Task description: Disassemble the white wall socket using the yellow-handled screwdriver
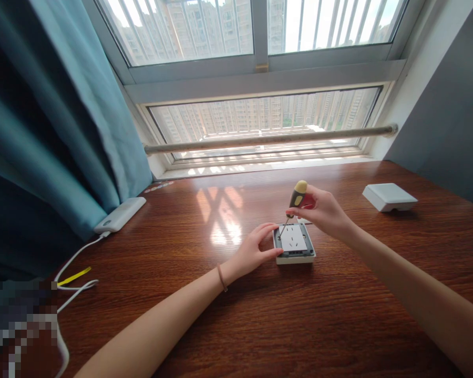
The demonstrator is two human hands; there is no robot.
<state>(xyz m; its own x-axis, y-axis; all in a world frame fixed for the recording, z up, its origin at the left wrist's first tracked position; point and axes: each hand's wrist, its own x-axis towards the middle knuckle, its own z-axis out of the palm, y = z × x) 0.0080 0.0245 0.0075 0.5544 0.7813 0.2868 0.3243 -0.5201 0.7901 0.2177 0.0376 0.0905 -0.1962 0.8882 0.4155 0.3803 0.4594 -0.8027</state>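
Note:
A white wall socket (294, 239) with a grey inner frame lies face up on a pale mounting box. My left hand (256, 247) steadies it from the left side, thumb at the near edge and fingers at the far edge. In my right hand (325, 210) is a screwdriver (298, 195) with a yellow and black handle, gripped from the right. Its thin shaft slants down to the left, and the tip meets the screw spot at the socket frame's left side. A small white piece behind the socket is partly hidden by my right hand.
The brown wooden table (220, 336) reaches to the window sill. A white box-shaped cover (390, 197) sits at the right. On the left, a white power bank (121, 215) with a white cable (73, 262) and yellow tie (74, 276) lies by the blue curtain (118, 157).

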